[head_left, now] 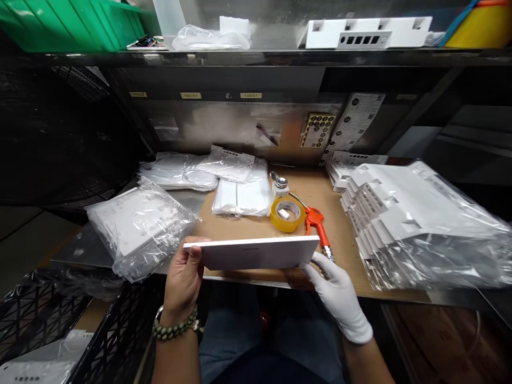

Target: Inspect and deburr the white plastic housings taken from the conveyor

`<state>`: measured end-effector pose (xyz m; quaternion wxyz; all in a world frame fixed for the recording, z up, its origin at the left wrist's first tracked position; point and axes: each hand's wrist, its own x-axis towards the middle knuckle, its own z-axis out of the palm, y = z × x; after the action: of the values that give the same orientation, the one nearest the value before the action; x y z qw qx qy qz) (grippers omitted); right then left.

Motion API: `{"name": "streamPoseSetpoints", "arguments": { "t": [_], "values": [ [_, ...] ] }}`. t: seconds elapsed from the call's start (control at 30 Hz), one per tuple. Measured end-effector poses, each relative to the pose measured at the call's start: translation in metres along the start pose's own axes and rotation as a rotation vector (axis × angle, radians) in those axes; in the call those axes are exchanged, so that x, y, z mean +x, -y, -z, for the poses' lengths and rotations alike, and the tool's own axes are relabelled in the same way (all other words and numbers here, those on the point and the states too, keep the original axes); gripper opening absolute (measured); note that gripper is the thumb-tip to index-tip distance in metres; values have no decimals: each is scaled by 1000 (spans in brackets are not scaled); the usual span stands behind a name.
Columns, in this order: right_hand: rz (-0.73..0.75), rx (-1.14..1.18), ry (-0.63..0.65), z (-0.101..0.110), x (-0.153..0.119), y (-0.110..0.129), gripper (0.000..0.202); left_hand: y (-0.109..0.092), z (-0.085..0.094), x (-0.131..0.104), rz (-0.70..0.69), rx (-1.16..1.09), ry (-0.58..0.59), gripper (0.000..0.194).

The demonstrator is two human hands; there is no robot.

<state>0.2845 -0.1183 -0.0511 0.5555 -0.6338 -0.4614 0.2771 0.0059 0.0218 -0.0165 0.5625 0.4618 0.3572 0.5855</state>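
A flat white plastic panel point(256, 255) with small dark lettering is held level in front of me, over the bench's front edge. My left hand point(186, 274), bare and with a beaded bracelet at the wrist, grips its left end, thumb on the near face. At the right end, my right hand point(336, 293) in a white glove pinches the lower corner. Just beyond the panel lie a roll of yellow tape point(287, 214) and an orange air blow gun point(316, 221).
Bagged white panels point(136, 224) lie at the left; a tall stack of white housings point(408, 213) in plastic stands right. A small metal-topped bottle point(280, 184) sits behind the tape. Overhead, a shelf point(272, 57) carries a green bin point(72, 24). A black crate point(124, 314) is lower left.
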Motion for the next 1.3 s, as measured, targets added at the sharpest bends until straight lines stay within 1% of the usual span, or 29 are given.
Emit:
{"name": "streamPoseSetpoints", "arguments": {
  "t": [0.1,0.17,0.23,0.3,0.4,0.53,0.63,0.8,0.87,0.9,0.93,0.97,1.0,1.03,1.07,1.1,1.13,1.17,1.2,1.23,1.27,1.3],
  "values": [
    [1,31,-37,-4,3,-8,30,3,-7,-5,-178,29,43,34],
    [-7,96,-72,-5,4,-7,34,3,-12,-10,-279,61,113,27],
    [-12,134,-117,-4,5,-3,39,2,-17,-13,-355,89,186,21],
    [-10,131,-157,-2,5,1,39,0,-22,-14,-399,103,228,18],
    [10,103,-207,-1,6,3,34,-2,-26,-15,-409,109,255,17],
    [3,67,-261,-3,5,-1,30,-1,-24,-16,-411,119,276,16],
    [10,54,-268,-4,4,-1,29,0,-21,-16,-416,118,273,16],
    [48,65,-244,-4,5,-1,25,1,-18,-16,-420,103,286,13],
    [66,70,-243,-4,5,-3,24,1,-19,-17,-418,104,299,16],
    [78,73,-246,-4,6,-4,24,1,-20,-17,-394,84,285,24],
    [93,74,-250,-3,6,-5,24,1,-21,-17,-343,34,231,34],
    [116,71,-252,-2,6,-5,24,0,-23,-17,-254,-44,135,43],
    [148,62,-250,0,7,-4,23,-1,-23,-17,-121,-143,16,50],
    [186,49,-236,1,8,-2,22,-2,-23,-17,59,-256,-80,55],
    [229,32,-207,3,10,2,21,-3,-21,-18,272,-371,-119,59],
    [274,14,-155,5,13,6,20,-4,-18,-19,483,-477,-92,64],
    [314,-4,-89,6,18,12,18,-4,-13,-20,666,-567,-11,70],
    [350,-27,-7,8,25,18,17,-3,-8,-20,796,-642,83,74],
    [377,-57,76,9,34,24,16,-2,-2,-21,870,-701,145,72],
    [386,-110,149,9,45,30,19,-1,4,-22,891,-741,158,65],
    [357,-210,199,8,59,34,25,0,9,-21,873,-761,125,58],
    [292,-349,219,6,76,38,30,1,13,-21,840,-769,79,57]
  ]
}}
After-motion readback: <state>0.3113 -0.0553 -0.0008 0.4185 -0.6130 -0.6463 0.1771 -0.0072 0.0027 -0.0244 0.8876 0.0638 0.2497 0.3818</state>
